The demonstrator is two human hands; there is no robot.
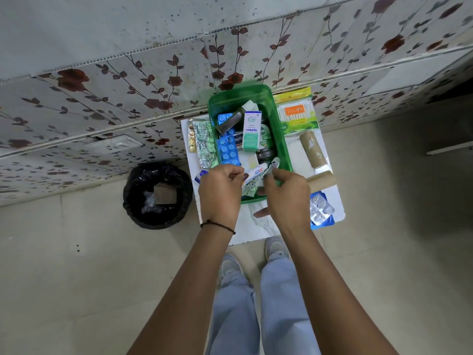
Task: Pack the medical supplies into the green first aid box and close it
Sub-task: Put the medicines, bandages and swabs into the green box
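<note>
The green first aid box (281, 134) stands open on a small white table (256, 226). Inside it lie blue pill strips (229, 149), a white and green Optibex carton (251, 131), a dark bottle (265, 155) and other packs. Over the box's near end, my left hand (220, 193) and my right hand (286, 196) together pinch a small white tube (252, 174) and a silver sachet (271, 166). A green foil strip (204, 144) and an orange pill strip (191, 139) lie left of the box. A cotton swab pack (297, 114), brown bandage rolls (313, 149) and a silver blister pack (320, 208) lie to its right.
A black-lined waste bin (157, 196) stands on the floor left of the table. A flower-patterned wall (128, 93) runs behind the table. My legs and shoes (273, 248) are at the table's near edge.
</note>
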